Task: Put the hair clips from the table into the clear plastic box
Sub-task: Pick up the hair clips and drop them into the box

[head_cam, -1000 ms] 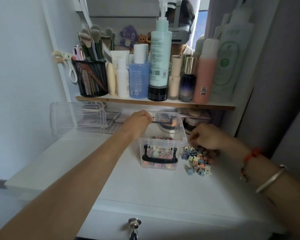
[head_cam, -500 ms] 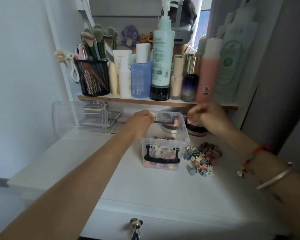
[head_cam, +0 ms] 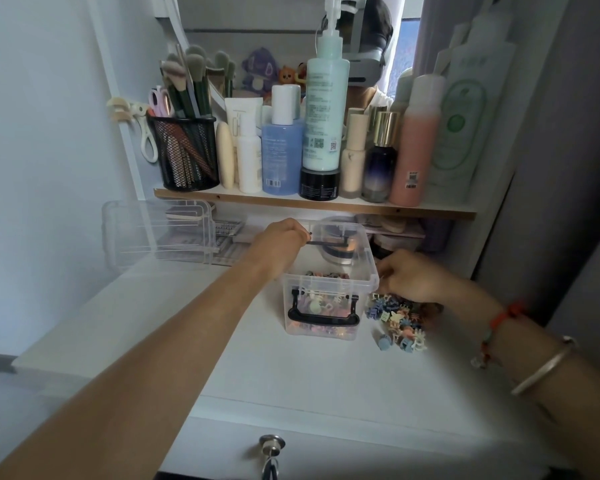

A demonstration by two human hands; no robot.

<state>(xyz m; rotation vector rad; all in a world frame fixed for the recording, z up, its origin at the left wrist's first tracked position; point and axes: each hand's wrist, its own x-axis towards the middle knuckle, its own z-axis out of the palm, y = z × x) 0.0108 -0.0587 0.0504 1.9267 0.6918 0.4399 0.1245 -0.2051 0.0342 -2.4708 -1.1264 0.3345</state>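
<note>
My left hand (head_cam: 280,248) curls its fingers around the far rim of the clear plastic box (head_cam: 328,283). My right hand (head_cam: 417,280) bends its fingers over the hair clips (head_cam: 397,318) heaped beneath them on the tabletop (head_cam: 291,372); whether they pinch one, I cannot tell.

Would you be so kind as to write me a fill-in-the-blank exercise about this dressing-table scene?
The pile of small pastel hair clips lies on the white table to the ____ of the clear plastic box.
The handle on the box's near wall is ____.
The left hand grips the box's far side; the right hand, above the pile, wears a wrist bangle of ____ colour.
Missing words: right, black, silver.
</note>
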